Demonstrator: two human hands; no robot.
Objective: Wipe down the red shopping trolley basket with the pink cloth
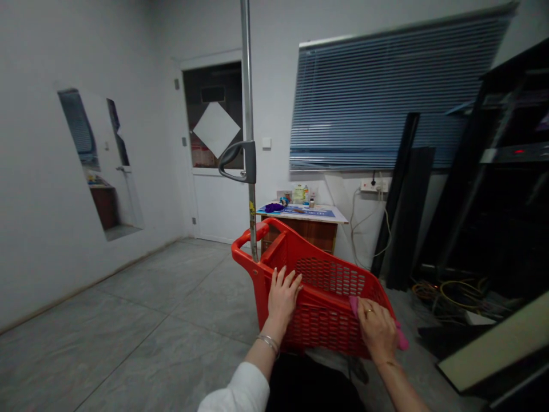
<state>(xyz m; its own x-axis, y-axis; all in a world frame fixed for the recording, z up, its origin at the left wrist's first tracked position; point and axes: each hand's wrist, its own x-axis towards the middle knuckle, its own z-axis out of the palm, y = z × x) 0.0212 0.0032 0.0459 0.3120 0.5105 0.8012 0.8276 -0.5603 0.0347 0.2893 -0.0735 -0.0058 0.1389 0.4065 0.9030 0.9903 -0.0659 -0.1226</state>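
A red plastic shopping cart [309, 260] with slotted walls stands in front of me. On its near rim lies my left hand [283, 294], fingers spread and stretched out. My right hand [377, 326] is closed around a pink cloth [402, 337] and presses it on the near rim, toward the right end. Parts of the cloth stick out on both sides of the hand. A tall metal pole [246, 68] with a grey grip [249, 163] rises from the handle end of the cart.
Behind the cart is a small table [338, 215] bearing bottles and a purple cloth [274, 208]. Dark panels [409, 217], a black rack [484, 189] and loose cables [458, 294] stand at right. A mirror [103, 166] and a white door [214, 200] are at left.
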